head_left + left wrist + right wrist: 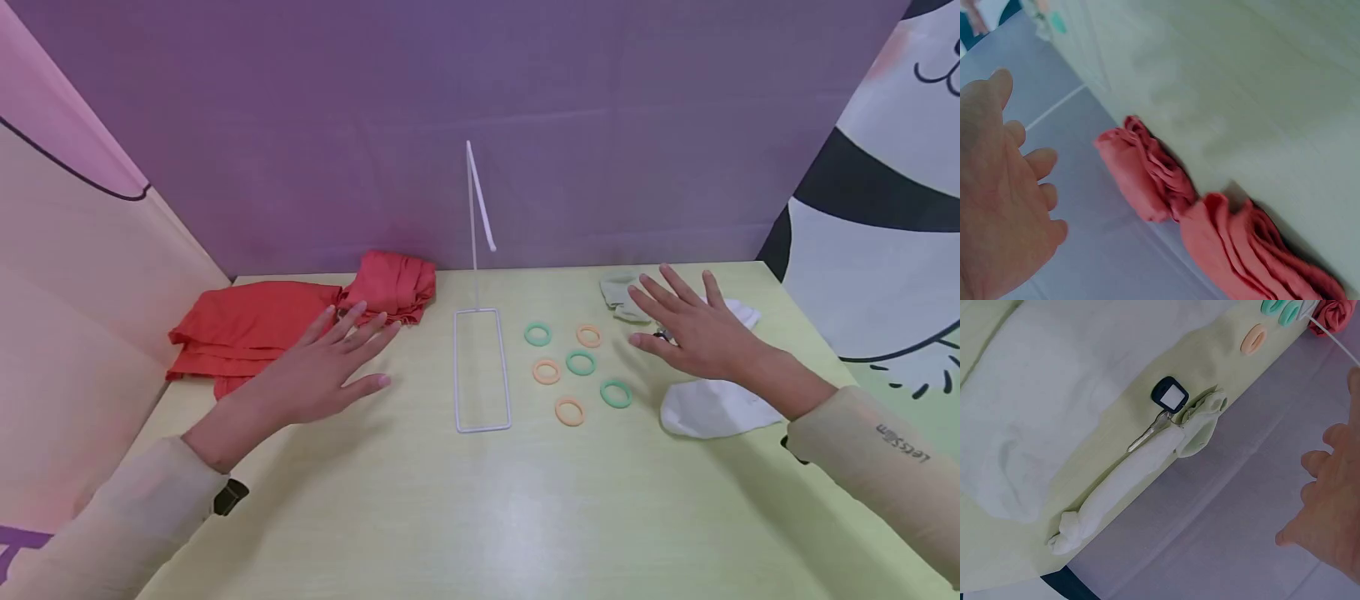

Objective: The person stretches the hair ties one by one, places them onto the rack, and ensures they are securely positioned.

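Both hands are spread flat with fingers straight, holding nothing: the left hand (318, 375) hovers by the near edge of the red folded cloth (255, 325), the right hand (693, 329) over a key (1159, 415) lying between the white cloths (712, 407) on the right. My guess is the key's the risk (it's half tucked against the rolled white cloth (1116, 487)), so a sloppy grab could drag fabric along or sweep into the plastic rings (579, 362) beside the wire stand (482, 367).

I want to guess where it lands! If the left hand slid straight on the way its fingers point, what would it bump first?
Probably the rolled red cloth. The left hand points up and right, its fingertips just short of that cloth, though height above the table is unclear.
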`<state>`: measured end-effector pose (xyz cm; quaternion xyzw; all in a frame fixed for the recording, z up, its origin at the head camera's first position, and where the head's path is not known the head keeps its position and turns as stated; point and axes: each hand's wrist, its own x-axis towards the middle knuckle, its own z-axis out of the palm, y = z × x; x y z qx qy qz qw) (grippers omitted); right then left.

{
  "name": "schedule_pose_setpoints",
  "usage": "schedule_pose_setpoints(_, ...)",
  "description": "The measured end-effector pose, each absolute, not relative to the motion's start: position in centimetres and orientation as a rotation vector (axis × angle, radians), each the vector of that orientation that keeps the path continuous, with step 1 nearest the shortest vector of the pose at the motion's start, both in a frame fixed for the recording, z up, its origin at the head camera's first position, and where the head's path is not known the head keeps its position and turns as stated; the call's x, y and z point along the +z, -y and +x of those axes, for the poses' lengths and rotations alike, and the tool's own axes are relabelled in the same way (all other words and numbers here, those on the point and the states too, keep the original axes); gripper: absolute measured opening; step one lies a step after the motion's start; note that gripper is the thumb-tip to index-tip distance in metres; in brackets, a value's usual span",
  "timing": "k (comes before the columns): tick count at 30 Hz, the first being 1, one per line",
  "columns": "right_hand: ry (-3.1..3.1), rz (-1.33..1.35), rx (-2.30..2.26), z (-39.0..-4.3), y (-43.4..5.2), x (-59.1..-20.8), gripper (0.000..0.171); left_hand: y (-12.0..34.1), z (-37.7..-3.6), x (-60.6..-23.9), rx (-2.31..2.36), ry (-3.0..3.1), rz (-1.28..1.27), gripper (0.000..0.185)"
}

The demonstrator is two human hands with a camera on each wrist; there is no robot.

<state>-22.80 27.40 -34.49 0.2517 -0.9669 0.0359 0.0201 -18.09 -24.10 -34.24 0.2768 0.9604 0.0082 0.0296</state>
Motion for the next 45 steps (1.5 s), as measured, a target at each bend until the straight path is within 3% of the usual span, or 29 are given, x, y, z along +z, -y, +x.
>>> schedule_pose_setpoints(13, 3.066, 0.804, 0.170, -22.8, -24.5, -33.9, 0.072, 19.3, -18.7, -36.6, 0.295, -2.736, 0.718, 0.074)
schedule_pose_setpoints(25, 3.290, 0.656, 0.259, -25.0, -22.7, -36.6, 0.070, 16.6, -18.4, -39.1, 0.233, -2.717, 0.607, 0.072)
schedule_pose_setpoints(45, 3.347, 0.467, 0.332, -25.6, -22.5, -38.4, 0.065, 15.6, -17.7, -39.9, 0.224, -2.794, 0.591, 0.072)
